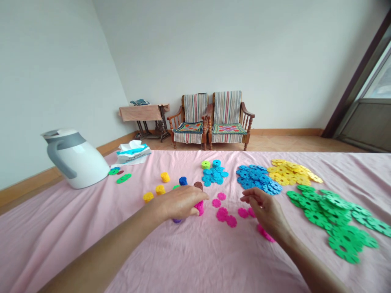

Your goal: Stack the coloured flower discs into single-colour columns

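Observation:
My left hand (180,201) is curled round a short pink stack of snowflake discs (200,207) that stands on the pink cloth (183,260); a purple piece (177,221) shows under the palm. My right hand (265,209) hovers a little to the right, fingers loosely bent and apart, holding nothing I can see. Loose pink discs (226,213) lie between the two hands, and one more pink disc (265,235) lies under my right wrist. Small stacks in yellow (160,189), blue (183,180) and brown (198,185) stand just beyond my left hand.
Flat piles of discs lie at the back and right: light blue (215,175), blue (258,179), yellow (293,172), green (332,211). A white kettle (75,158) and a tissue pack (133,152) sit at the left. Two wooden chairs (210,120) stand by the far wall.

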A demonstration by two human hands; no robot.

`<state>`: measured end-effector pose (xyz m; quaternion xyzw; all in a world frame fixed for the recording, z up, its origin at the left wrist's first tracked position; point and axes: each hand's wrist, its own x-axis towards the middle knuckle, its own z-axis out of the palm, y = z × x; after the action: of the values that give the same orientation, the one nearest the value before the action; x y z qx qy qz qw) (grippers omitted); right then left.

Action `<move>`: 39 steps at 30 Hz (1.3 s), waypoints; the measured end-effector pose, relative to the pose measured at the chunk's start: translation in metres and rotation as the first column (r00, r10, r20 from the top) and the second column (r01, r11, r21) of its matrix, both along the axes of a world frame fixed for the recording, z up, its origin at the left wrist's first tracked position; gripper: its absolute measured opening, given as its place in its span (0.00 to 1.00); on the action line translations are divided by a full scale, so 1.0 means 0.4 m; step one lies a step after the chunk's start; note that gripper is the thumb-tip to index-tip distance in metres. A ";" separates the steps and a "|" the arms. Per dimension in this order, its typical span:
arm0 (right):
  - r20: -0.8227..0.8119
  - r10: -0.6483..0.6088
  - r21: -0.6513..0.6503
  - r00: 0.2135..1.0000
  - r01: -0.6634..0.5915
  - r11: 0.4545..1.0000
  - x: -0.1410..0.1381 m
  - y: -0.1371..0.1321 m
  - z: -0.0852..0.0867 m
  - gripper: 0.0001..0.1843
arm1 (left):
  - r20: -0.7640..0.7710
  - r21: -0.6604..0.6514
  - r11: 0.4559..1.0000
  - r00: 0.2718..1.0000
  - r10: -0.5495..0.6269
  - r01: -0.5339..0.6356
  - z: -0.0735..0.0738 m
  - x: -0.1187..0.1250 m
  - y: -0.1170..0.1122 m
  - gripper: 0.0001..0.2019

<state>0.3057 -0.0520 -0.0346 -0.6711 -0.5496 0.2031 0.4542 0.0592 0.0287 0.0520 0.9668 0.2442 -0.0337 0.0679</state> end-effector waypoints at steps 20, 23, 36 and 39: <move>0.447 0.274 -0.226 0.851 -0.189 0.956 0.015 -0.018 0.004 0.09 | 0.278 0.254 0.960 0.942 -0.188 0.117 -0.200 0.045 -0.195 0.15; 0.443 0.272 -0.238 0.854 -0.180 0.954 0.014 -0.011 0.002 0.08 | 0.317 0.265 0.959 0.930 -0.184 0.100 -0.205 0.046 -0.198 0.15; 0.384 0.214 -0.157 0.898 -0.165 0.974 -0.023 -0.011 0.004 0.02 | 0.344 0.246 0.962 0.917 -0.200 0.117 -0.212 0.043 -0.192 0.15; 0.156 0.225 -0.146 0.962 -0.203 0.968 -0.042 0.000 0.028 0.03 | 0.346 0.244 0.963 0.917 -0.197 0.115 -0.215 0.043 -0.190 0.15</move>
<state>0.2887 -0.0518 -0.0233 -0.6505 -0.6419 0.2274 0.3364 0.0763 -0.0475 -0.0342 0.9740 0.1509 0.1692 0.0027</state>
